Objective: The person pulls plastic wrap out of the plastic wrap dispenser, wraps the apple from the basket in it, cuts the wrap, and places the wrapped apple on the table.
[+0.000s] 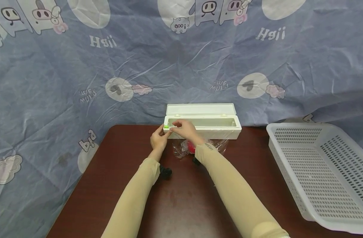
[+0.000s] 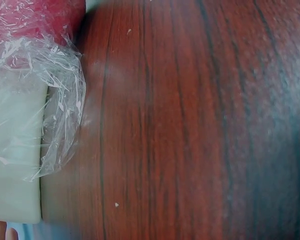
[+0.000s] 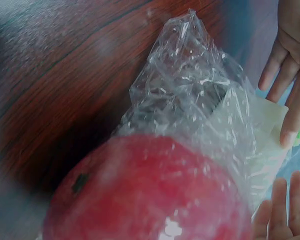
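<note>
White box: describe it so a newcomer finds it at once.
On the brown table, go to the far edge, by the blue curtain. There sits the long white box, lid raised, left hand and right hand at its left end. Unlike the hole-filled white basket, its walls are solid.

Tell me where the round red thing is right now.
In the head view, the round red thing lies near the middle, partly covered by clear plastic film, in front of the white box and just left of the right sleeve's cuff.
</note>
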Demonstrator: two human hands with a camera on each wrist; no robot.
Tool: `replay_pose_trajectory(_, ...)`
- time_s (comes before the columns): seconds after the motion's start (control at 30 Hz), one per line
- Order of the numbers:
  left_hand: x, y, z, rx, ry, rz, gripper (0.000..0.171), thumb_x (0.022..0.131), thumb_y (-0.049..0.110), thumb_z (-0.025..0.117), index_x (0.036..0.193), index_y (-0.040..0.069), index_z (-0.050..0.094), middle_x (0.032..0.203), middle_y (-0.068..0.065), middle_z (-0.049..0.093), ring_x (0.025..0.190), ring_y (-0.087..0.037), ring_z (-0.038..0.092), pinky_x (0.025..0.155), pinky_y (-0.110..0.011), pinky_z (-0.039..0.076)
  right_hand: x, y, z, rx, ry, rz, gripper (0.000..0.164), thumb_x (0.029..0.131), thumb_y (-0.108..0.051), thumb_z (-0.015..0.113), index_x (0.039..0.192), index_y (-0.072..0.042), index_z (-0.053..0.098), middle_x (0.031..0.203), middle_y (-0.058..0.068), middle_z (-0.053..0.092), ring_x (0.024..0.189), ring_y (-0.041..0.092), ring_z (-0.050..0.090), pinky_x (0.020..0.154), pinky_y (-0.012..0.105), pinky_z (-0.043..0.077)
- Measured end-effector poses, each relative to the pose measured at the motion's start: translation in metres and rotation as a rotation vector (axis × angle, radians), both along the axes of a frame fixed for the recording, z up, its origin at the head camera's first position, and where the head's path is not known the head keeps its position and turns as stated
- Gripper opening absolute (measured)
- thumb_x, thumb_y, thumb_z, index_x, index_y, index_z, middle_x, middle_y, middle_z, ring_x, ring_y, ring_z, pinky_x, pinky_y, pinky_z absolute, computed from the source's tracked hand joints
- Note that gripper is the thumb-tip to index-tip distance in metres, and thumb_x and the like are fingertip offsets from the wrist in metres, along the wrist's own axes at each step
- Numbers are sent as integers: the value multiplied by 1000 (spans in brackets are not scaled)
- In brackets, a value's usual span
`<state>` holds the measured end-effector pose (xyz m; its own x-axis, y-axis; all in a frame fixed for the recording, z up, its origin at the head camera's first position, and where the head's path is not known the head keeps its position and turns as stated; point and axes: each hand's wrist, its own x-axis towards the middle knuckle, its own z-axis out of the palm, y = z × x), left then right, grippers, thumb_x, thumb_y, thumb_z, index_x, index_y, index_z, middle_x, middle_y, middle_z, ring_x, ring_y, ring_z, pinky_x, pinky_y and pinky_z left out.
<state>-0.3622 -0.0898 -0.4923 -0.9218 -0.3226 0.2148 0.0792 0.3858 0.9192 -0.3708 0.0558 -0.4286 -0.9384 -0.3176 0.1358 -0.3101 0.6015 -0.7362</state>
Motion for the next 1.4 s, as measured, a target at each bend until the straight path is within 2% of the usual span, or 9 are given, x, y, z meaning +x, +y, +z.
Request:
replay_pose_trajectory(0.27, 0, 1, -2, -12, 6, -2, 64, 76, 38, 77, 131, 15, 56, 111, -7, 67, 100, -21, 64, 86, -37, 49, -5, -6, -7, -19, 25, -52, 36, 92, -28, 62, 121, -7, 61, 119, 6, 61, 111, 22, 54, 91, 36, 46)
replay_pose_trajectory(0.63, -1, -3, 5, -56, 6, 59, 61, 73, 40, 79, 126, 15, 62, 105, -6, 69, 96, -21, 66, 88, -39, 47, -12, -15, -9, -37, 67, -32, 33, 92, -23, 63, 119, -5, 62, 117, 8, 62, 110, 23, 56, 90, 37, 47)
replay_pose_trajectory(0.83, -3, -5, 2, -89, -9, 50, 58, 75, 40, 78, 127, 19, 61, 105, -5, 69, 96, -20, 66, 89, -38, 47, -15, -20, -12, -42, 80, -36, 30, 91, -21, 63, 117, -6, 64, 116, 7, 63, 108, 21, 57, 89, 34, 47)
replay_pose_trajectory(1.03, -4, -6, 1, -72, 2, 54, 53, 76, 34, 78, 125, 18, 62, 104, -7, 69, 96, -23, 66, 88, -40, 47, -17, -24, -16, -66, 92, -27, 29, 89, -19, 65, 115, -4, 65, 114, 8, 64, 106, 22, 58, 88, 34, 47)
replay_pose_trajectory(1.4, -2, -4, -1, -76, -18, 42, 55, 76, 39, 77, 126, 20, 61, 105, -6, 69, 96, -21, 66, 88, -39, 48, -19, -25, -22, -48, 113, -47, 26, 89, -19, 66, 111, -6, 67, 110, 7, 66, 104, 22, 59, 87, 35, 48)
